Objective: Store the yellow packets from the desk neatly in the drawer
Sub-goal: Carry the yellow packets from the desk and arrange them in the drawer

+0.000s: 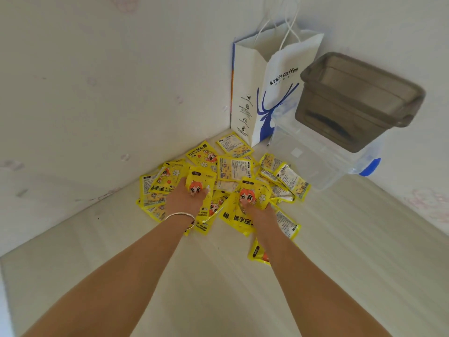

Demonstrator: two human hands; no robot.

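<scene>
Against the back corner of the pale wood-grain counter (340, 239), both hands are down in a loose heap of flat yellow foil packets (233, 166) printed with a cartoon face and "HAND WARMER". Left hand (188, 199), silver bangle (181, 216) on its wrist, has fingers and thumb pinched on an upright yellow packet (200, 177). Right hand (255, 210) is gripping a second yellow packet (255, 193) by its lower edge, fingertips curled over the print. Rest of the heap lies flat and overlapping, some face up, some label-side up, spread from the wall toward the right; one stray yellow packet (258, 254) sits nearer the camera, partly under the right forearm. No drawer in view. Behind the heap: white paper bag with blue deer logo and "luckin coffee" text (274, 93) standing in the corner; just right of it, clear plastic tub (315, 161) with grey translucent lidded box (359, 100) stacked on top.
</scene>
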